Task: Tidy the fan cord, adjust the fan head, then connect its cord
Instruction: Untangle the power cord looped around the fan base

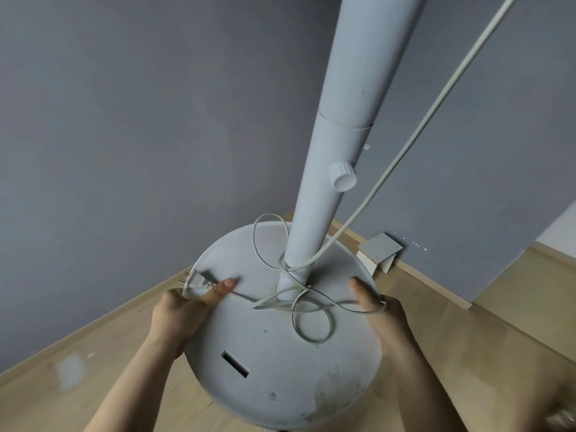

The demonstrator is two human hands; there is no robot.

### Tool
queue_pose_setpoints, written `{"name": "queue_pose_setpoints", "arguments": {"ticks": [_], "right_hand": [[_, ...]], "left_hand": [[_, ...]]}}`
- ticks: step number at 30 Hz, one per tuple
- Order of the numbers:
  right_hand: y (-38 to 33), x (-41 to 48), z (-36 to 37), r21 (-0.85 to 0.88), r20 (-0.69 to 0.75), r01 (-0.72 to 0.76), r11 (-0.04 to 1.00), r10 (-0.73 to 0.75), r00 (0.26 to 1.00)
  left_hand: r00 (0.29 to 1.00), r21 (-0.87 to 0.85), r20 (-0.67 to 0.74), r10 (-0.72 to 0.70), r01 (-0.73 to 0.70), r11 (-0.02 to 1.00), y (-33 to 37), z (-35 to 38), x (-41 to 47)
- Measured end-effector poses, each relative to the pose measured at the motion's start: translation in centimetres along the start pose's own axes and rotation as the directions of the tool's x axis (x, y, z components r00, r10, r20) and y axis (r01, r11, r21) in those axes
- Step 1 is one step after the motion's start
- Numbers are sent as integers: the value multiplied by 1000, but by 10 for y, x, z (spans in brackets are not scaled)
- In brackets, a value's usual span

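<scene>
Item: fan base (280, 363), near centre, floor. My left hand (180, 313) clamps rim plus plug (199, 281); right hand (385, 316) clamps right rim, cord (311, 304) looped over thumb. Likely steadying base for untangling.

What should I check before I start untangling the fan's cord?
1. Plug free of any socket: ok, it lies on the base by the left hand.
2. Both hands steady on the base: ok, the right hand grips the other edge.
3. Cord tidy: not ok, loops tangle around the pole foot.
4. Cord clear of the fingers: not ok, one loop lies against the right hand.
5. Height knob tight: cannot tell.
6. Fan head position: cannot tell, out of view.
</scene>
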State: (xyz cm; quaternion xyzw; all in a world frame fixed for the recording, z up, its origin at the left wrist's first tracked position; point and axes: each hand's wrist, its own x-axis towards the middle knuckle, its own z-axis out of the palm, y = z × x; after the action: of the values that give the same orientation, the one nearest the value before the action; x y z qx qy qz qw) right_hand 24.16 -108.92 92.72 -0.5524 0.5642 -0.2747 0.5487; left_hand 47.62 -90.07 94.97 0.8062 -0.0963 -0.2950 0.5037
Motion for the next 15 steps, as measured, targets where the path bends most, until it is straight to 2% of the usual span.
{"name": "queue_pose_setpoints", "arguments": {"ticks": [9, 15], "right_hand": [[-47, 115, -8, -44, -62, 49, 998, -51, 997], [-58, 191, -19, -189, -60, 42, 981, -54, 997]], "left_hand": [[995, 20, 51, 81, -83, 996, 84, 82, 94], [995, 77, 73, 64, -70, 995, 108, 133, 144]]}}
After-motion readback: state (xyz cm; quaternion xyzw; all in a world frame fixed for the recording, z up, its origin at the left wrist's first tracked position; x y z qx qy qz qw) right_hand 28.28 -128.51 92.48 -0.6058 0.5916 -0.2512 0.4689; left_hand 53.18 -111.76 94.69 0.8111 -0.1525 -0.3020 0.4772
